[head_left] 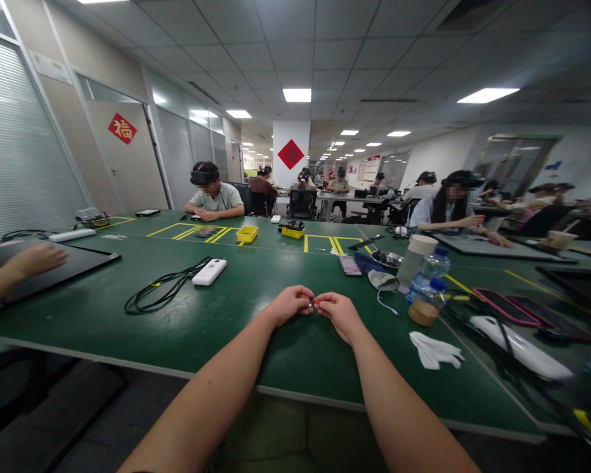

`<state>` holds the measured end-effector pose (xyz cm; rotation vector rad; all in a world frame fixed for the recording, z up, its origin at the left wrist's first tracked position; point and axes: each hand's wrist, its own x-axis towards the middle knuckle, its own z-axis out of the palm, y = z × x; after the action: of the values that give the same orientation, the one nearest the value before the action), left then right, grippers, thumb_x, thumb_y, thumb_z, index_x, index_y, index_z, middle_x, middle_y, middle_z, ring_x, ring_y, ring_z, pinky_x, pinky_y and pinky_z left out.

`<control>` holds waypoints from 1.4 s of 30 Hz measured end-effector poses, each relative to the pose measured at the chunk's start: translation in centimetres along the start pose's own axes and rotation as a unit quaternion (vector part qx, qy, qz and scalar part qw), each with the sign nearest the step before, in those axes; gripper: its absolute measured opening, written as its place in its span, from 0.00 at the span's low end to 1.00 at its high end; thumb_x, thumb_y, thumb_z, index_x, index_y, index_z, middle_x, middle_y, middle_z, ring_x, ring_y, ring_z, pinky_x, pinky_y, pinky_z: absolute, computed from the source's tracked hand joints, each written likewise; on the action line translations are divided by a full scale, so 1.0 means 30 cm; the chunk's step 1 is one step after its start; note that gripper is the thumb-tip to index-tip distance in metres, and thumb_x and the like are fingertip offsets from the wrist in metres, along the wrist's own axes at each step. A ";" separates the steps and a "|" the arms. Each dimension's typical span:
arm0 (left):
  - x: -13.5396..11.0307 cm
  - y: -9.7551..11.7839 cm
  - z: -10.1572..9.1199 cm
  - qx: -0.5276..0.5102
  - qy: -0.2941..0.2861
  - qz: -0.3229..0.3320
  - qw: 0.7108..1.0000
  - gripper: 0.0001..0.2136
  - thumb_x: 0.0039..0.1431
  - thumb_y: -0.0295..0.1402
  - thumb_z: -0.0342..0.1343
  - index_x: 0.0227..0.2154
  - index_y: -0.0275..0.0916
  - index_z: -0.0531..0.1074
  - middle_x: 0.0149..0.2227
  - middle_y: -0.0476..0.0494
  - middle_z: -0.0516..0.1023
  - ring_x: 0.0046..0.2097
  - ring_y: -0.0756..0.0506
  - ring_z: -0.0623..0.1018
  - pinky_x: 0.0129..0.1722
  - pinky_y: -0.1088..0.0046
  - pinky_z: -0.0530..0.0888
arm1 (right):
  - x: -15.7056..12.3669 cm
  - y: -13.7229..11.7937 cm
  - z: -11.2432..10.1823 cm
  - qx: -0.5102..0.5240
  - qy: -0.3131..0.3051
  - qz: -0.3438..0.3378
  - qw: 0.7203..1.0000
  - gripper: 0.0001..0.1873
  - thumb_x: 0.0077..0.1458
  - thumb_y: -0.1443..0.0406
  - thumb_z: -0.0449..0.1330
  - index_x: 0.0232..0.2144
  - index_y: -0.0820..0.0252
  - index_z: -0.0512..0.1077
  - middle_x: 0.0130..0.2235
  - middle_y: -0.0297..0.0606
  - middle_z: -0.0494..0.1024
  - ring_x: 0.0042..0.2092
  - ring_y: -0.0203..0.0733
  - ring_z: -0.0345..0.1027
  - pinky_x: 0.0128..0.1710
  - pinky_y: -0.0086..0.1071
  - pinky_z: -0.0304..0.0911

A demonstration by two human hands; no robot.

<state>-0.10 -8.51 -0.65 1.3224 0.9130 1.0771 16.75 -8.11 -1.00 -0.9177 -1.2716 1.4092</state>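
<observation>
Over the green table (236, 322), my left hand (291, 305) and my right hand (339, 315) meet almost fingertip to fingertip. Between them shows a small red-orange piece (317, 301), too small to name. The fingertips of my right hand are pinched on it. My left hand is pinched too, with a tiny whitish and red bit at its fingertips; whether this is part of the same piece I cannot tell. Left of my hands lies a white power bank (209, 272) with a coiled black cable (163, 286).
To the right are a white glove (436, 350), plastic bottles (426, 302), a pale tumbler (416, 259), a metal bowl (388, 260) and phones (506, 307). Yellow trays (247, 234) stand farther back. A person's hand (40, 259) is at far left; others sit across the table.
</observation>
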 end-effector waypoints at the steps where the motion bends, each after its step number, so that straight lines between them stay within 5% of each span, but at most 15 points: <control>1: 0.000 -0.001 -0.001 0.001 -0.003 0.004 1.000 0.10 0.49 0.21 0.56 0.36 0.33 0.70 0.31 0.43 0.77 0.29 0.52 0.77 0.31 0.77 0.74 | -0.001 -0.002 0.001 0.000 0.000 0.001 1.000 0.09 0.38 0.68 0.65 0.28 0.64 0.73 0.28 0.38 0.78 0.30 0.37 0.72 0.31 0.29 0.67; 42: -0.001 0.000 0.000 -0.021 -0.005 0.007 1.000 0.10 0.49 0.21 0.56 0.36 0.34 0.70 0.30 0.46 0.76 0.28 0.53 0.76 0.32 0.77 0.74 | 0.000 0.001 -0.003 -0.007 -0.001 0.008 1.000 0.07 0.40 0.70 0.62 0.28 0.64 0.74 0.29 0.41 0.78 0.32 0.39 0.73 0.32 0.29 0.67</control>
<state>-0.12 -8.53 -0.66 1.3005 0.8705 1.0930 16.82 -8.08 -1.03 -0.9383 -1.2781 1.4158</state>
